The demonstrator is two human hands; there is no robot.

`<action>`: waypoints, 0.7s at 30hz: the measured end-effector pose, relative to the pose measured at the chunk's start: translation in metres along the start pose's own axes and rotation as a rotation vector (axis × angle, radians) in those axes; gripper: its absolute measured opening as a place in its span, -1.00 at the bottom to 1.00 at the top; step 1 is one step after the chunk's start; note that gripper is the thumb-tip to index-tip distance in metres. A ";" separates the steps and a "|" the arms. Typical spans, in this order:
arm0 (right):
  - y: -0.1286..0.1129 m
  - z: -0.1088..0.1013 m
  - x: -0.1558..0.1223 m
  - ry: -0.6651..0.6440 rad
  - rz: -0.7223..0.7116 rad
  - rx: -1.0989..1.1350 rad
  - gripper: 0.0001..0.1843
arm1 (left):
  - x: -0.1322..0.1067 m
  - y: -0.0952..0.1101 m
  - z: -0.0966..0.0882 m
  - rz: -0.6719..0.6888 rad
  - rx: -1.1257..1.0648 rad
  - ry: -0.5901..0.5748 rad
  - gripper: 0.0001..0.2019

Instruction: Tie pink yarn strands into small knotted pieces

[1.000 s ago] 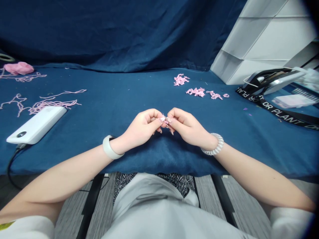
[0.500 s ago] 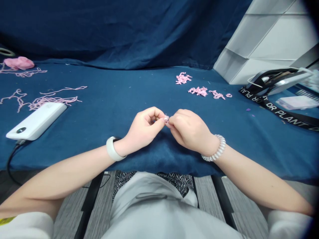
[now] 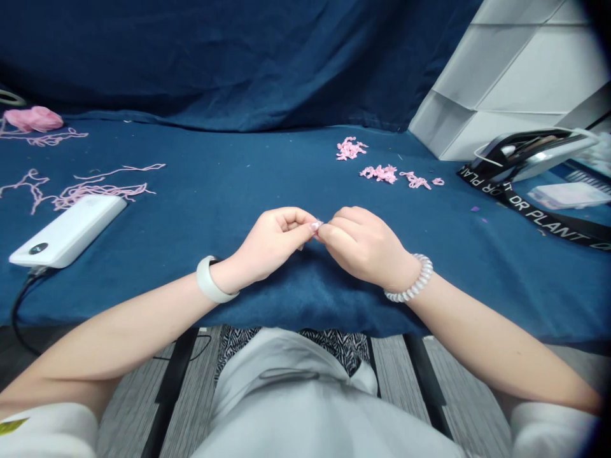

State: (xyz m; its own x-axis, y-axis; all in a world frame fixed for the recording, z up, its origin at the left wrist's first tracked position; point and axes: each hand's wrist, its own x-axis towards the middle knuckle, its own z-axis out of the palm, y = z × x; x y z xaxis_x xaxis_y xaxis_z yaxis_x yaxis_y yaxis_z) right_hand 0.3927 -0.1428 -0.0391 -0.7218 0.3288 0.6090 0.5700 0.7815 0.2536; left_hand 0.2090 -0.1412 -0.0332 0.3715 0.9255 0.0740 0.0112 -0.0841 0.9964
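Observation:
My left hand [image 3: 272,245] and my right hand [image 3: 365,245] meet fingertip to fingertip low over the blue cloth table [image 3: 229,197], near its front edge. Both are closed in a pinch on a tiny pink piece of yarn [image 3: 317,225], which is almost wholly hidden by the fingers. A white band sits on my left wrist and a coiled pale hair tie on my right wrist. Small heaps of short pink yarn pieces [image 3: 379,172] lie further back on the right.
A white power bank [image 3: 69,230] with a black cable lies at the left. Loose pink yarn strands [image 3: 95,187] and a pink yarn ball [image 3: 32,118] are behind it. A black lanyard [image 3: 539,216], a tilted device [image 3: 529,152] and a white panel [image 3: 501,70] stand at the right.
My right hand has rolled over, so its back faces up and covers the pink piece. Both hands stay pinched together in the same spot.

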 end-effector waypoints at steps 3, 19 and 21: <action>0.002 -0.001 -0.001 0.000 0.052 0.113 -0.78 | 0.000 -0.001 -0.002 -0.020 -0.101 -0.030 -0.81; 0.001 -0.003 0.000 0.107 -0.006 0.105 -0.84 | 0.000 0.000 -0.006 -0.018 -0.138 -0.099 -0.77; 0.001 -0.003 0.000 0.128 -0.014 0.104 -0.87 | 0.000 -0.001 -0.006 0.005 -0.113 -0.086 -0.79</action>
State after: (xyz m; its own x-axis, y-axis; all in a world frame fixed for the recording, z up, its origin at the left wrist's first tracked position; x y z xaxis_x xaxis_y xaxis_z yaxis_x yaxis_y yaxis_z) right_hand 0.3942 -0.1429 -0.0366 -0.6694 0.2522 0.6988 0.5117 0.8384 0.1876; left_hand 0.2032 -0.1387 -0.0338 0.4495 0.8897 0.0800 -0.0934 -0.0422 0.9947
